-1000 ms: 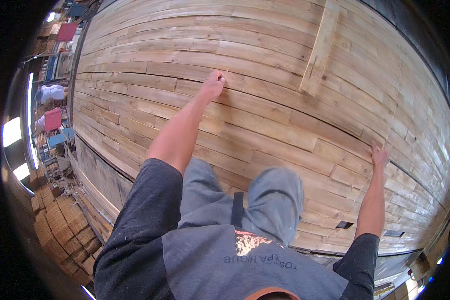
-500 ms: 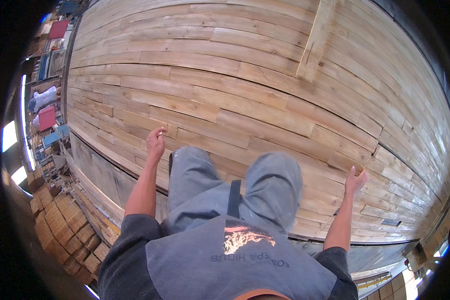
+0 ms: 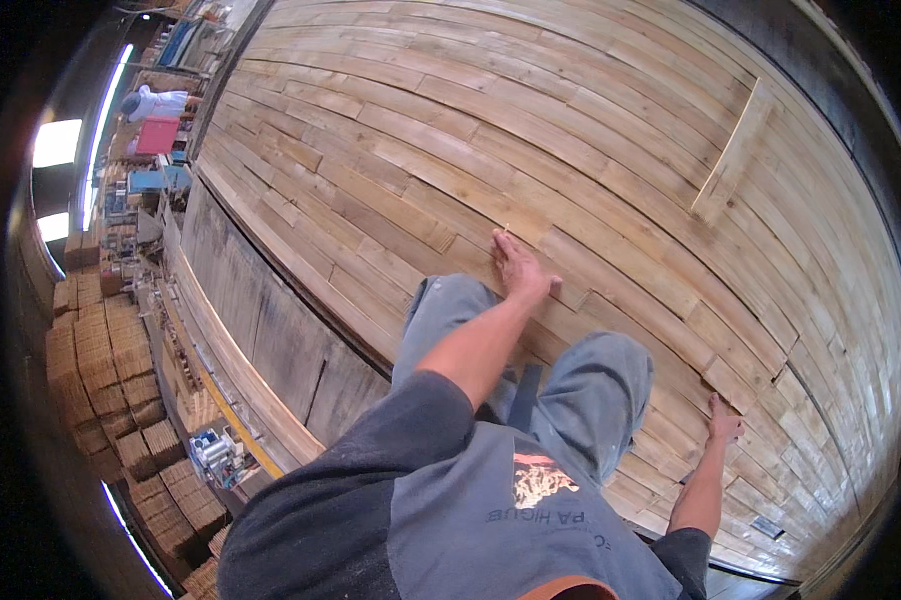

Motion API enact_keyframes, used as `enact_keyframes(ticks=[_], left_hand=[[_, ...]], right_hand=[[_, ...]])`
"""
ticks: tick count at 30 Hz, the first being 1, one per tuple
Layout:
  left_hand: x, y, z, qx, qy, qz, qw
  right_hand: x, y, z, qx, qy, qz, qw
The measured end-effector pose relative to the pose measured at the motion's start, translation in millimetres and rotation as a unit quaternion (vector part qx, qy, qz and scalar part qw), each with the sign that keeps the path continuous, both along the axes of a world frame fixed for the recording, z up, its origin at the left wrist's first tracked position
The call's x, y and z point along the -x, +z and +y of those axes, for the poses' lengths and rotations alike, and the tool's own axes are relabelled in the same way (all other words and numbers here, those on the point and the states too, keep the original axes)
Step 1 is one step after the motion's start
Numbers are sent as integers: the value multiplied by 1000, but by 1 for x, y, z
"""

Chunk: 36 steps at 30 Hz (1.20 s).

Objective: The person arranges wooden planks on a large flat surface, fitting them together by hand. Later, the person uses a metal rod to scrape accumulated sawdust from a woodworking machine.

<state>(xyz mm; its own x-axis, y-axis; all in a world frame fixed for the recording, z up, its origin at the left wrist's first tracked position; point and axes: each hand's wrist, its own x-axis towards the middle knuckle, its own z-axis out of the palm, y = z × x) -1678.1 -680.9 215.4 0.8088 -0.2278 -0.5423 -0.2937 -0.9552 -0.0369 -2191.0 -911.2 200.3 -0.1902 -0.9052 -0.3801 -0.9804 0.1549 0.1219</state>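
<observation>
Short, pale wooden boards (image 3: 451,120) lie edge to edge in long rows over a wide surface in front of my knees. My left hand (image 3: 523,270) rests palm down on them, fingers stretched forward and thumb spread aside. A thin pale bit shows by its fingertips, too small to name. Farther right, my right hand (image 3: 726,420) touches the boards near the end of one short board (image 3: 733,385). Its forefinger is extended and the other fingers are loosely bent, with nothing visible in them. A loose plank (image 3: 736,150) lies across the rows at the far right.
A dark gap and grey panel (image 3: 261,290) border the boards on the left. Beyond stand stacks of wood (image 3: 121,360), a small machine (image 3: 221,455) and a blue machine (image 3: 161,178). A person in white (image 3: 156,103) is there. A small dark opening (image 3: 768,527) lies at lower right.
My view has turned. My left hand has moved right across the boards, from beside my left knee to ahead of my knees, and its fingers have spread. My right hand stays near the same short board.
</observation>
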Motion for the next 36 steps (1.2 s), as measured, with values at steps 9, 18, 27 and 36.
enact_keyframes(ticks=[9, 18, 27, 36], left_hand=[[3, -13, 8, 114, 92, -7, 989], [3, -13, 3, 31, 1, -22, 999], [-6, 13, 22, 23, -77, -4, 997], [-189, 14, 148, 197, 46, -99, 974]], right_hand=[[-11, 5, 9, 91, -81, -5, 993], [46, 73, 2, 112, -179, -385, 898], [110, -2, 17, 184, -338, -602, 699], [59, -36, -11, 143, 65, -279, 947]])
